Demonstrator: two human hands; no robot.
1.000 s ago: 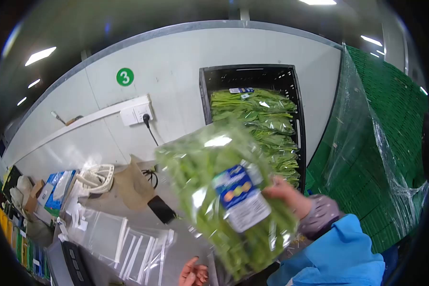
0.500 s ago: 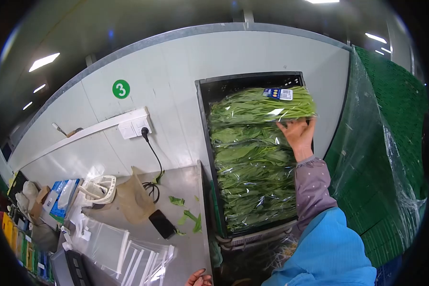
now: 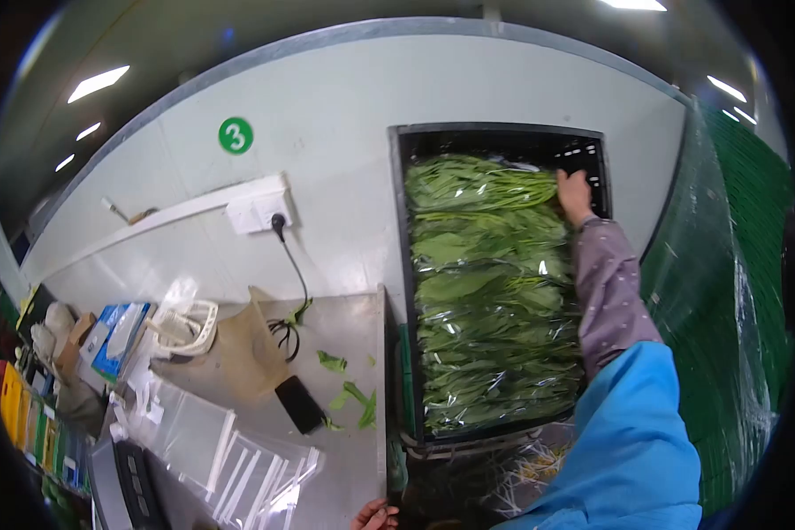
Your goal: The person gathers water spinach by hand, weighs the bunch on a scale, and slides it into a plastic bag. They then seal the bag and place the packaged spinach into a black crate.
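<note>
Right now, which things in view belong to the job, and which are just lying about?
In the job:
right hand, at the upper end of the crate
crate
bagged greens, packed in it
flat clear bags, probably

Lying about, as far as I can judge:
phone
loose leaves
white basket

White panel wall [image 3: 344, 97], green 3 sign [image 3: 235, 136], grey metal table [image 3: 337, 322], bright ceiling lights [image 3: 98, 84]

Bagged greens [image 3: 490, 287] lie in a crate [image 3: 490, 142] right of the table [image 3: 344, 329], where plastic bags [image 3: 190, 433] lie left of leaf scraps [image 3: 332, 360].
</note>
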